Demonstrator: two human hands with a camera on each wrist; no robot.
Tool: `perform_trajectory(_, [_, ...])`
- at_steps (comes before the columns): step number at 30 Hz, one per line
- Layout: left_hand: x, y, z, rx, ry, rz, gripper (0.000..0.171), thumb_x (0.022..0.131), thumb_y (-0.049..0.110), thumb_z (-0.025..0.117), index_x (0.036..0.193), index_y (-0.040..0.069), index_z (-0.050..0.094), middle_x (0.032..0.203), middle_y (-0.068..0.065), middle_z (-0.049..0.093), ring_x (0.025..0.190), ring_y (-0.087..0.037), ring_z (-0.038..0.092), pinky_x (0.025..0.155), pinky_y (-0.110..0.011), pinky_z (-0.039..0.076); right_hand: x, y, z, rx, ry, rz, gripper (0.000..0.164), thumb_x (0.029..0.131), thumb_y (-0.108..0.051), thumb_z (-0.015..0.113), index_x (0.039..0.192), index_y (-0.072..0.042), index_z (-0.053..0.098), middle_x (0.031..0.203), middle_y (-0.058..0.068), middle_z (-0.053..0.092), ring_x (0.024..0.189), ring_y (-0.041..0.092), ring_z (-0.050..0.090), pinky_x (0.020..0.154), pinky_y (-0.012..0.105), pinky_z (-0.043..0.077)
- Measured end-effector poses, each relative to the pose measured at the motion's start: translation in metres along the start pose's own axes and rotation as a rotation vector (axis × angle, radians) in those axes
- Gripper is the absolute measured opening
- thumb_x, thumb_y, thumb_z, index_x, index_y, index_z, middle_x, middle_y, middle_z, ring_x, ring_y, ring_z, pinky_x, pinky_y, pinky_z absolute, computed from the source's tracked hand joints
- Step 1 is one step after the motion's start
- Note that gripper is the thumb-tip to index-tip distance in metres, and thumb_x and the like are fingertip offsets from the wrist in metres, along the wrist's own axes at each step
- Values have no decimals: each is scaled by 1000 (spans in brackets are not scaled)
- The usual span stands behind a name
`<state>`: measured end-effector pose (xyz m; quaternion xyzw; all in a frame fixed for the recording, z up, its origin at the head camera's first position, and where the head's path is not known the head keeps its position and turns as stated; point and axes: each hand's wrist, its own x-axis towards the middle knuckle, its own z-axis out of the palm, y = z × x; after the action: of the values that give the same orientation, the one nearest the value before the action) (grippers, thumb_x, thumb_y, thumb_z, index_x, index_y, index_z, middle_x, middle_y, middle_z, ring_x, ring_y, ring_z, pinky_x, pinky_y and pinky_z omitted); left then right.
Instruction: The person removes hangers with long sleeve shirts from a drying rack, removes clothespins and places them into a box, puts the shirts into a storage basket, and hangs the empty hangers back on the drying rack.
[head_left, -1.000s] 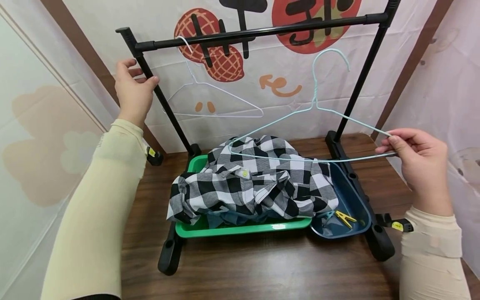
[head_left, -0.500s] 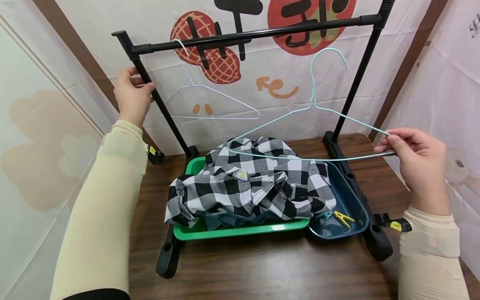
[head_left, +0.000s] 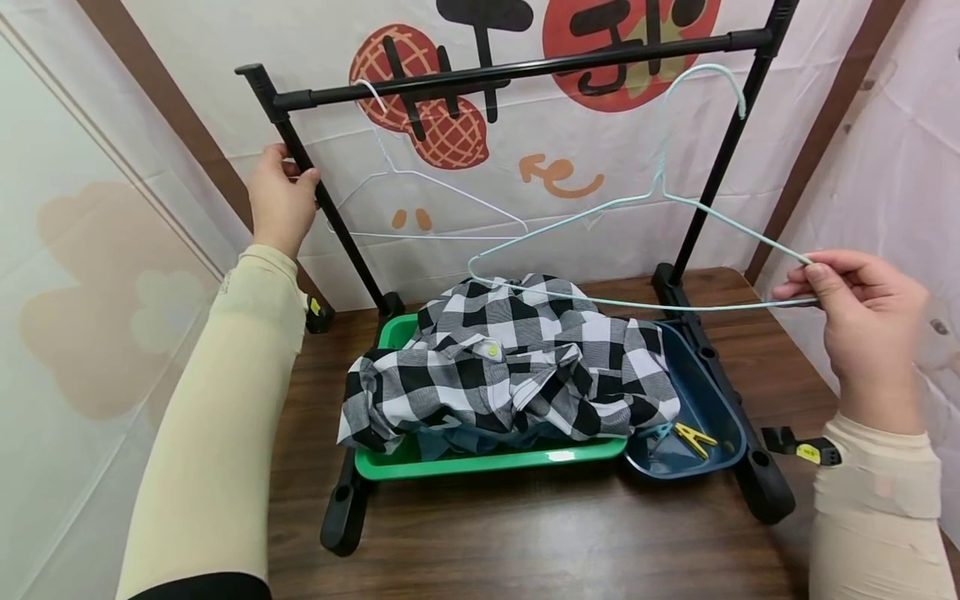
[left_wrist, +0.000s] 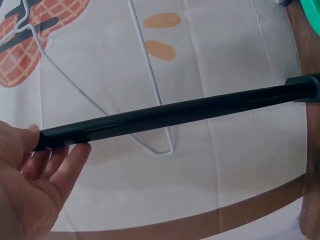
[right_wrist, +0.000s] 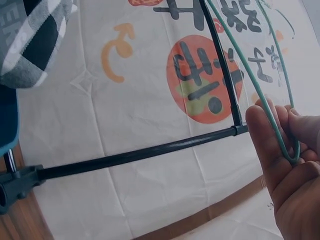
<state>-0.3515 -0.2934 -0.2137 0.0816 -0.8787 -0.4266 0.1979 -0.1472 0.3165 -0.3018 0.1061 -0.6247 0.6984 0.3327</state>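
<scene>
My left hand point(head_left: 281, 200) grips the left post point(left_wrist: 175, 114) of the black clothes rack, thumb on one side and fingers on the other. In my right hand point(head_left: 870, 308), the end corner of a light blue clothes hanger point(head_left: 570, 218) is pinched between thumb and fingers. The hanger's hook points up and overlaps the right post point(right_wrist: 140, 155) in the head view. A white hanger point(head_left: 465, 196) hangs by its hook from the rack's top bar point(head_left: 525, 67), near the left end. Below the bar lies a crumpled black-and-white checked shirt point(head_left: 465, 387).
Under the shirt sits a green tray point(head_left: 487, 462) with bluish cloth inside. Beside it, a dark blue tray point(head_left: 720, 408) holds a yellow clothespin point(head_left: 693, 437) and a blue one point(head_left: 654, 433). The rack's feet point(head_left: 347, 508) stand on the wooden table point(head_left: 540, 533). A printed curtain hangs behind.
My left hand has moved in closer on the post and a little down it. The right hand has shifted right with the light blue hanger, whose hook has risen and moved right.
</scene>
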Motion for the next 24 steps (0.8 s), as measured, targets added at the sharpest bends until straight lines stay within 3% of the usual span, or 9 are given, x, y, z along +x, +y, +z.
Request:
perform_trajectory(5, [2,-2,-1,54,-46,20,45,104,26,58,145,10,51,103,9,55,88,-4,56,63,-12,52,3,-1,-11,66,78,-14,27,92,5,69,107,27,62,81,15,75,63,18,73,70,23,60])
perform_trajectory(9, [5,-3,-4,50,-97,17,46,105,26,57,147,10,48,104,9,53,95,-6,58,62,-11,53,7,-4,-19,51,111,-7,30,93,0,70,110,24,62,83,14,75,64,17,74,73,22,60])
perform_trajectory(13, [6,1,-9,53,-144,1,45,105,25,56,146,9,47,106,8,52,103,-11,59,67,-15,56,12,-7,-22,57,127,7,30,93,-2,71,110,22,63,83,13,74,64,17,74,73,20,59])
perform_trajectory(18, [6,4,-11,63,-176,-4,40,105,25,56,140,8,49,105,8,50,101,-9,57,77,-24,60,21,-7,-29,109,159,10,26,93,-1,71,109,18,64,82,14,73,63,18,73,71,20,59])
perform_trajectory(24, [6,3,-12,57,-199,-25,42,104,25,58,141,6,50,105,6,51,103,-12,60,78,-24,60,33,-7,-37,211,172,0,18,93,5,69,106,16,64,80,17,73,61,21,73,65,21,59])
